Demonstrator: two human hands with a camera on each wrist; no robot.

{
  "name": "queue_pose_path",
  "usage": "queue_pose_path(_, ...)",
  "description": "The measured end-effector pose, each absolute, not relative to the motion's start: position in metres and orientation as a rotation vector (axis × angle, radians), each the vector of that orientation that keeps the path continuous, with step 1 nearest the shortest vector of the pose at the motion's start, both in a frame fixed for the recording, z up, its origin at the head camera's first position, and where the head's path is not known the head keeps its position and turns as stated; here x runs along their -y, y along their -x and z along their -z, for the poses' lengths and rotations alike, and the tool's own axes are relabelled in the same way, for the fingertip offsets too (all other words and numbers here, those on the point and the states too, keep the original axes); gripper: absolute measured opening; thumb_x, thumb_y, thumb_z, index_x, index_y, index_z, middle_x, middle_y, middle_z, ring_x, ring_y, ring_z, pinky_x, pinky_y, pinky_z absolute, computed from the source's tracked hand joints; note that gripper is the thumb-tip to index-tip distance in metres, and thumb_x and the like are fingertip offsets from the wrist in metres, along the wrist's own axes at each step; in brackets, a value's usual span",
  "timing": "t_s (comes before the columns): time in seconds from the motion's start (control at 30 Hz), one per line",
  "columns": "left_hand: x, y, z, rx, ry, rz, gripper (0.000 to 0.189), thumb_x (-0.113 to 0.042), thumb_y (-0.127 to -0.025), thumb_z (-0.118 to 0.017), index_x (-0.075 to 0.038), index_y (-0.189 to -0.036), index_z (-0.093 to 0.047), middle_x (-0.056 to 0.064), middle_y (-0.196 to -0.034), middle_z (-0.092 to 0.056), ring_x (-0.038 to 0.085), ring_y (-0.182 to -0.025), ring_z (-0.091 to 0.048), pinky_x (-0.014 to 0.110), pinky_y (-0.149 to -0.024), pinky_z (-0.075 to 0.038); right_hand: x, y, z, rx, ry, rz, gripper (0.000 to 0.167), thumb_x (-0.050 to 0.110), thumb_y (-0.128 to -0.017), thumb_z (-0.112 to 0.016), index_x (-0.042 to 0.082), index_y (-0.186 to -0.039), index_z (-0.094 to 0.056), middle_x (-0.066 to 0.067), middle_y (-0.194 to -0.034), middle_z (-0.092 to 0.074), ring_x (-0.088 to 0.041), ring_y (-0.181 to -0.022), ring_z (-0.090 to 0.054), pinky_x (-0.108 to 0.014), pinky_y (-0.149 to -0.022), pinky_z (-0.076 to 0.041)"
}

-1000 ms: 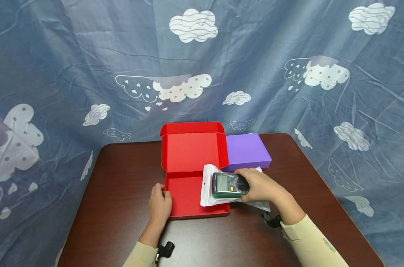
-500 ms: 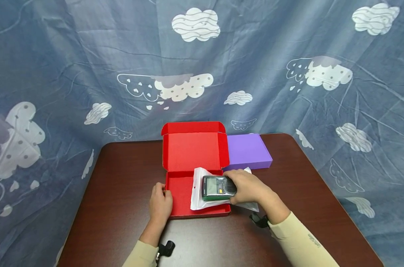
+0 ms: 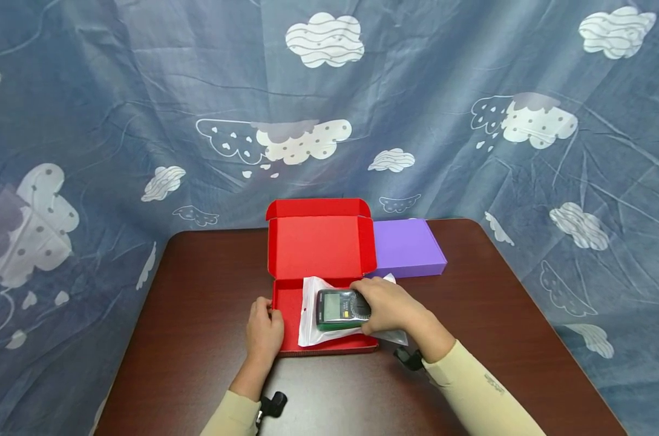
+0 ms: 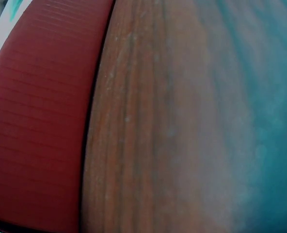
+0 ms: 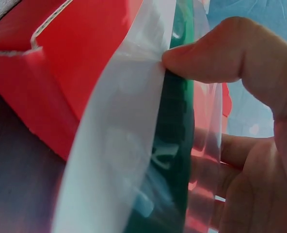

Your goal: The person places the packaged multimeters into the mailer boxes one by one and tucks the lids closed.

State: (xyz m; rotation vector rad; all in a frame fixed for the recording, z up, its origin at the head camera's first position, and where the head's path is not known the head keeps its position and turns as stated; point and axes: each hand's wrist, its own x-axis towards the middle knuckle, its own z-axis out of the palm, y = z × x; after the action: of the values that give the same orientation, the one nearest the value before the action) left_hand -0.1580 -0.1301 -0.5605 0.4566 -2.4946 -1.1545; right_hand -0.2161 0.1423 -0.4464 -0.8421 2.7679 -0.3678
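Observation:
My right hand [image 3: 386, 306] grips a digital multimeter [image 3: 342, 307] sealed in a clear-fronted, white-backed plastic bag [image 3: 309, 324]. The meter has a grey screen, a dark face and a green edge. It is over the bottom tray of an open red cardboard box [image 3: 292, 339], and the bag's right end reaches past the box's right wall. Thumb and fingers span the meter's sides through the plastic in the right wrist view. My left hand [image 3: 265, 330] holds the left wall of the red box by its rim. The left wrist view shows only the box's outer wall [image 4: 41, 116] and wood.
The box's lid [image 3: 321, 245] stands raised at the back. Just right of it lies a closed purple box [image 3: 408, 245]. Everything rests on a dark brown wooden table [image 3: 209, 290], with a blue cloud-patterned curtain [image 3: 416, 91] close behind and at both sides.
My right hand has carried the bagged multimeter leftward, from the box's right side to over the middle of its tray. The left hand keeps its place on the box's left wall.

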Motion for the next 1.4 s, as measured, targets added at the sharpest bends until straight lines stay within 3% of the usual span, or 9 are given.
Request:
queue_pose_path(0.47,0.132,0.160,0.561,2.471,-0.444,1.147,0.013,-0.009,-0.093,-0.059,-0.003,-0.104,-0.062,0.013,-0.100,-0.064,0.032,-0.086,-0.064,0.049,-0.075,-0.052,-0.116,0.223,0.450,-2.729,0.864,0.300,0.083,0.031,-0.060,-0.097,0.016,-0.135,-0.063,0.003,-0.116,-0.066,-0.017,-0.107,-0.057,-0.042,-0.091,-0.054)
queue_pose_path(1.4,0.132,0.162,0.563,2.440,-0.406,1.103,0.011,-0.006,-0.091,-0.064,-0.003,-0.101,-0.062,0.013,-0.093,-0.062,0.033,-0.079,-0.063,0.049,-0.068,-0.051,-0.073,0.233,0.471,-2.691,0.967,0.231,0.080,0.032,-0.060,-0.097,0.016,-0.130,-0.063,0.001,-0.116,-0.068,-0.018,-0.106,-0.059,-0.041,-0.094,-0.053)
